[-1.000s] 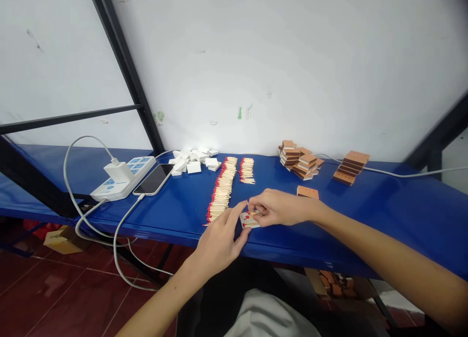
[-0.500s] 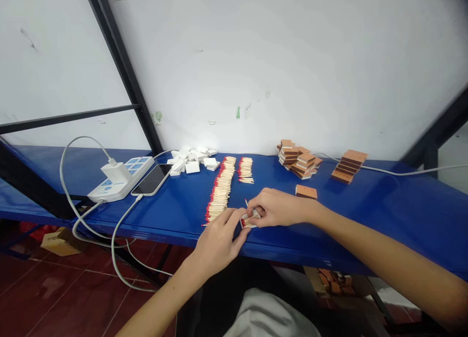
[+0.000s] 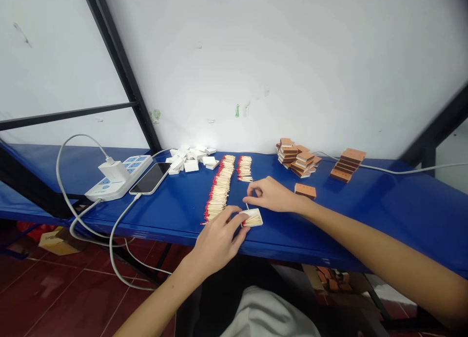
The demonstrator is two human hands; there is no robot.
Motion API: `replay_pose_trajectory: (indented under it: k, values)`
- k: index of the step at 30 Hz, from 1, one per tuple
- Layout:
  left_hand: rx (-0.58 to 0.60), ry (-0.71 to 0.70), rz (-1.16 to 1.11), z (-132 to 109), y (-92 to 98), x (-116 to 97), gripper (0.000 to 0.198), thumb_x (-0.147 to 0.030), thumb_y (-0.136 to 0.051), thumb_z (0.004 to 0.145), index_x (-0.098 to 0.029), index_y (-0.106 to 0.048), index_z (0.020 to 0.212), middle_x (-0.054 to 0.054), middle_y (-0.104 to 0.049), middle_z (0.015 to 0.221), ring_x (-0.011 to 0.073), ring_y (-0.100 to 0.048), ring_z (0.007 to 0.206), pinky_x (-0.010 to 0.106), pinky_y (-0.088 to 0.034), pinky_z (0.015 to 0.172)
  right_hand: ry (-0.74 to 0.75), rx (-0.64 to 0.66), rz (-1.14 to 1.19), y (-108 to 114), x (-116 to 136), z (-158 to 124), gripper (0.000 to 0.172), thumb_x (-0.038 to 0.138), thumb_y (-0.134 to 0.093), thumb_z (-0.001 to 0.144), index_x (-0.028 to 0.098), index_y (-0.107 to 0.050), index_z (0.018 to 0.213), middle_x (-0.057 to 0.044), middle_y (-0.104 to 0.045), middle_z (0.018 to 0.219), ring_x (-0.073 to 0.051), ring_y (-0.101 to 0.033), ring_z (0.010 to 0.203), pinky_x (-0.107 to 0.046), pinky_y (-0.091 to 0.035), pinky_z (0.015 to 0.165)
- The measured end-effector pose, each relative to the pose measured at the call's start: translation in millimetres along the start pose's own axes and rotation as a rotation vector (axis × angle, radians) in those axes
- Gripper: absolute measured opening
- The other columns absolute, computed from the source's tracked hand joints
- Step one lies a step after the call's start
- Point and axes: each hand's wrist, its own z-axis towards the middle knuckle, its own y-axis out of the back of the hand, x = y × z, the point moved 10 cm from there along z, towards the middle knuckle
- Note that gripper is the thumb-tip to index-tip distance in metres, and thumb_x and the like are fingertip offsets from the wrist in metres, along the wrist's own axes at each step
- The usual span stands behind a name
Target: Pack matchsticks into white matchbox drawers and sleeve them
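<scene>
A small white tray [image 3: 253,217] filled with red-tipped matches lies near the front edge of the blue table [image 3: 365,220]. My left hand [image 3: 219,239] holds the tray's left end between thumb and fingers. My right hand [image 3: 268,194] hovers just behind the tray with fingers curled and index finger and thumb pinched on a thin matchstick. A long row of loose matches [image 3: 220,189] runs back from my left hand, with a shorter bunch of matches [image 3: 244,168] beside it. One brown box sleeve [image 3: 305,191] lies right of my right hand.
A heap of empty white trays [image 3: 190,159] sits at the back. Stacks of brown sleeves [image 3: 298,160] and a further brown stack [image 3: 345,164] stand at back right. A phone [image 3: 151,178], a power strip [image 3: 117,178] with charger and cables lie at left.
My right hand has lifted off the tray and drawn back and up from it. The tray now lies uncovered with its matches lying flat. The left hand stays on its left end.
</scene>
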Motion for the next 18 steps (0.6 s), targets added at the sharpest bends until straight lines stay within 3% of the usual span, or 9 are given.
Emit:
replay_pose_trajectory:
  k: [4,7,11,15,18]
  values:
    - [0.056,0.003,0.061,0.3,-2.4,-1.3,0.026,-0.027,-0.047,0.100,-0.024,-0.055,0.124,0.009,-0.054,0.118,0.0179,-0.062,0.083,0.033,-0.055,0.075,-0.069,0.052,0.071,-10.5,-8.3,6.1,0.024,0.040,-0.072,0.078,0.016,-0.069,0.074,0.004,-0.053,0.054,-0.009,-0.043,0.051,-0.024,-0.031,0.057]
    - [0.067,-0.004,0.088,-0.5,-3.0,-2.5,0.026,-0.026,-0.045,0.100,-0.024,-0.056,0.123,0.009,-0.050,0.120,0.0146,-0.059,0.074,0.032,-0.054,0.070,-0.047,0.101,0.043,-10.2,-4.2,4.5,0.017,0.032,-0.068,0.080,0.016,-0.072,0.078,0.004,-0.053,0.054,-0.009,-0.043,0.052,-0.024,-0.031,0.057]
    - [0.043,0.000,0.069,-0.6,-1.4,-2.3,0.023,-0.024,-0.044,0.100,-0.025,-0.058,0.118,0.008,-0.048,0.122,0.0140,-0.058,0.076,0.031,-0.054,0.071,0.010,0.162,-0.033,-7.5,-2.5,-1.0,0.013,0.023,-0.063,0.082,0.016,-0.074,0.082,0.003,-0.053,0.057,-0.010,-0.045,0.053,-0.024,-0.032,0.057]
    - [0.026,0.050,0.060,0.4,0.0,1.6,0.028,-0.026,-0.046,0.099,-0.022,-0.054,0.126,0.009,-0.051,0.119,0.0146,-0.060,0.075,0.033,-0.056,0.073,0.037,0.187,-0.013,0.0,-5.2,-5.9,0.017,0.028,-0.057,0.089,0.016,-0.069,0.086,0.002,-0.054,0.061,-0.011,-0.044,0.055,-0.024,-0.032,0.057]
    - [0.018,0.066,0.057,0.6,0.1,3.1,0.030,-0.027,-0.047,0.099,-0.021,-0.054,0.127,0.010,-0.053,0.119,0.0185,-0.064,0.085,0.036,-0.058,0.079,0.052,0.229,0.066,9.1,-1.2,-10.3,0.023,0.035,-0.054,0.092,0.015,-0.067,0.088,0.002,-0.053,0.063,-0.011,-0.043,0.057,-0.024,-0.032,0.057]
